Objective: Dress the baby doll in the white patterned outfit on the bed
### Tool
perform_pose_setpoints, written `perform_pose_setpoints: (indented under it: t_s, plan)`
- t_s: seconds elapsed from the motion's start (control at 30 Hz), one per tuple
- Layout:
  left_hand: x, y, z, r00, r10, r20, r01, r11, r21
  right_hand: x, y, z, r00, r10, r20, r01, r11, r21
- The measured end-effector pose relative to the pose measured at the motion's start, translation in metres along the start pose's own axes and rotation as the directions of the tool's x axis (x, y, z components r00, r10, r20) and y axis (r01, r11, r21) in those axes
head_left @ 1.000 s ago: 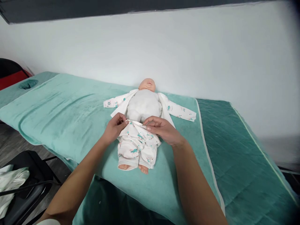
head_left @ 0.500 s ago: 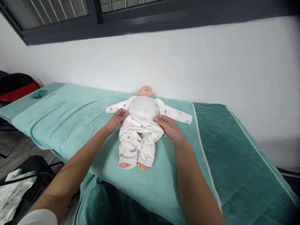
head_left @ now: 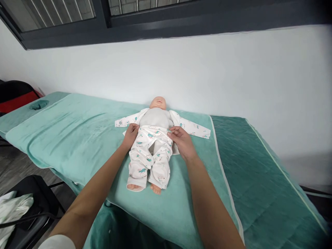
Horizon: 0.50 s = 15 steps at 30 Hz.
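On the left, a black chair (head_left: 38,204) with white cloth (head_left: 12,211) is seen beside the green-covered table (head_left: 64,138). The waistband of the printed trousers (head_left: 149,155) is pinched by the left hand (head_left: 130,135) and the right hand (head_left: 181,141). The trousers are worn by a doll (head_left: 157,119) laid mid-table, head toward the far wall, on an open jacket (head_left: 192,127).

Plain white wall (head_left: 207,69) at the back with a dark-framed window (head_left: 109,17) up top. A long table (head_left: 272,180) covered in teal cloth runs along it. Down left there's grey wood-look floor (head_left: 12,166), a black chair (head_left: 38,204) with white cloth (head_left: 10,211), and a red-and-black seat (head_left: 15,97) further back.
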State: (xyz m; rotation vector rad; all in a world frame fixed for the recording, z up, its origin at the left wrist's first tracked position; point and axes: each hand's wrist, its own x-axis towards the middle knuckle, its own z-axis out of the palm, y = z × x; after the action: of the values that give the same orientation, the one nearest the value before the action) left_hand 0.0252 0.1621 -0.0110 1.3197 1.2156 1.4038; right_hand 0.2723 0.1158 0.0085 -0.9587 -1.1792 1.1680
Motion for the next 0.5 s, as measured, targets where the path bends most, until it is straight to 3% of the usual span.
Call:
perform_pose_setpoints:
  t_s: [0.17, 0.33, 0.5]
  plan:
    - [-0.003, -0.006, -0.002, 1.0, 0.028, -0.005, -0.028, 0.999, 0.028, 0.001, 0.006, 0.01, 0.986, -0.154, -0.071, 0.142, 0.979, -0.147]
    - [-0.012, 0.006, -0.002, 0.999, 0.032, 0.017, -0.032, 0.999, 0.031, 0.0, 0.006, 0.018, 0.975, -0.2, -0.093, 0.175, 0.958, -0.226]
    - [-0.02, 0.014, -0.001, 0.96, 0.252, 0.121, -0.273, 0.938, 0.214, 0.0, 0.007, 0.021, 0.972, -0.211, -0.108, 0.178, 0.951, -0.254]
